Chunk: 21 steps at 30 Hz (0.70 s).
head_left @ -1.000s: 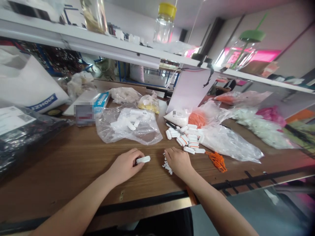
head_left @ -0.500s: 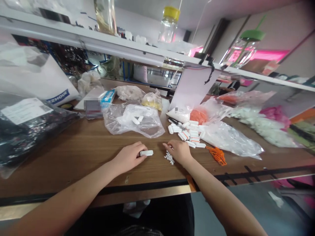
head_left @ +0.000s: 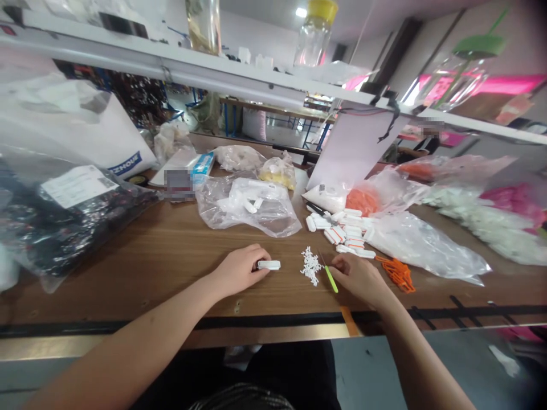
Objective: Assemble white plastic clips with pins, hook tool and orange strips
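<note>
White case (head_left: 270, 265) sits pinched in your left hand (head_left: 245, 270), left of the bits (head_left: 310, 266). Your right hand (head_left: 356, 276) is at the tool (head_left: 331, 280); whether it grips, I can't tell. You're seemingly handling the tool; lifting it would need a firm pinch.

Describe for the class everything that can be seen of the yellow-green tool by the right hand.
The yellow-green tool has a bright handle, apparently plastic, and a thin shaft whose tip is too fine to make out. It slants, handle nearer the camera and shaft pointing away, just right of the small white pieces. The right hand is close against it; whether it grips it is unclear.
</note>
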Tool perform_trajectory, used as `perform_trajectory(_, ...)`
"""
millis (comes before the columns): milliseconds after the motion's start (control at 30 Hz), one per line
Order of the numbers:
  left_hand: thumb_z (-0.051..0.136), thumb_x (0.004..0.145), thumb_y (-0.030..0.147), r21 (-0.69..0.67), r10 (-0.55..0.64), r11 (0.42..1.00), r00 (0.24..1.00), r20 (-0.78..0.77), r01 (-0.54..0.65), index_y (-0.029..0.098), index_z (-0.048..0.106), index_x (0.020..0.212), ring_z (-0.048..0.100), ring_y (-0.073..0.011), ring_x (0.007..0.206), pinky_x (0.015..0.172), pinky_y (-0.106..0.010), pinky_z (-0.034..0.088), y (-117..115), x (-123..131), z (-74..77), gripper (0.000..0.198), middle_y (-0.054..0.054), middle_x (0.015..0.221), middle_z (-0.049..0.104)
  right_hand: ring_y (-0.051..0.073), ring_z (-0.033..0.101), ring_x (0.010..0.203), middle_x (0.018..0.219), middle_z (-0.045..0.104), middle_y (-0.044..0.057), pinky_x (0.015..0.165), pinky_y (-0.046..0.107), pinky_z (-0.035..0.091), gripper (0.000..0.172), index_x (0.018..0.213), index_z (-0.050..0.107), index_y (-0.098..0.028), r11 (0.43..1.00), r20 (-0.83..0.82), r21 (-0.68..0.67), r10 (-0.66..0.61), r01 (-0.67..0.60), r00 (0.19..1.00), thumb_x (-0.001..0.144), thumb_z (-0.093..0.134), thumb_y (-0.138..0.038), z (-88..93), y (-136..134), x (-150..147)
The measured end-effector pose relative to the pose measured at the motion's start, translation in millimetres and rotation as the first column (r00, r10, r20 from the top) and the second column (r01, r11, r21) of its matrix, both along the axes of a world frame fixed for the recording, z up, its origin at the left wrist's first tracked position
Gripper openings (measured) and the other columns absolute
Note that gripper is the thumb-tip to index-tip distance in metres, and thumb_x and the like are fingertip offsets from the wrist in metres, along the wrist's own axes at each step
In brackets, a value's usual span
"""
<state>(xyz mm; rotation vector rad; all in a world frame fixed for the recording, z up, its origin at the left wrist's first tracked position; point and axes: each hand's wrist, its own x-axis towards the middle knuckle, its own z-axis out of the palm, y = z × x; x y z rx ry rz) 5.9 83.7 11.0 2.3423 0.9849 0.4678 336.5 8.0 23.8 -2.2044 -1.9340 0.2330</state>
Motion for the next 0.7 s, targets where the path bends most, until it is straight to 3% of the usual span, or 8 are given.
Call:
perform_trajectory(167,0.062,0.093,0.027,-0.011,0.003,1.0,1.0,-0.004,-0.003,0.024,0.067,0.103,0.062,-0.0183,0.076,0.069,-0.033,0.047,-0.2,0.0,-1.2,0.012,-0.001,0.098,0.066,0.019,0.068,0.079,0.09,0.075,0.002,0.067,0.027,0.042,0.024,0.104,0.07,-0.024,0.999,0.001,-0.04,-0.003,0.003,1.0,0.084,0.06,-0.033,-4.6,-9.7,-1.6)
perform_trajectory(333,0.063,0.092,0.026,0.005,0.001,1.0,1.0,-0.012,-0.001,0.024,0.066,0.103,0.063,-0.019,0.078,0.071,-0.034,0.048,-1.2,0.0,-4.1,0.011,-0.002,0.099,0.066,0.019,0.069,0.079,0.088,0.076,0.003,0.066,0.027,0.041,0.022,0.099,0.073,-0.023,0.999,0.086,-0.037,-0.023,0.027,0.996,0.082,0.059,-0.023,-4.3,2.7,10.5)
perform_trajectory(533,0.063,0.092,0.027,0.019,-0.003,1.0,1.0,-0.011,0.004,0.024,0.067,0.101,0.063,-0.0186,0.077,0.071,-0.034,0.049,-2.6,0.6,-4.1,0.01,-0.002,0.099,0.067,0.02,0.07,0.085,0.098,0.077,0.005,0.072,0.028,0.045,0.022,0.096,0.077,-0.022,0.999,0.035,0.012,0.051,-0.052,0.998,0.088,0.058,-0.029,1.6,9.2,12.6)
perform_trajectory(700,0.062,0.092,0.028,0.013,-0.004,1.0,1.0,-0.005,0.004,0.024,0.067,0.1,0.064,-0.0189,0.076,0.071,-0.034,0.049,-3.4,1.1,-3.4,0.011,-0.002,0.097,0.068,0.017,0.065,0.071,0.079,0.074,0.0,0.063,0.027,0.041,0.022,0.087,0.077,-0.025,0.993,-0.018,-0.07,0.09,-0.091,0.996,0.088,0.058,-0.035,0.4,6.7,-9.6)
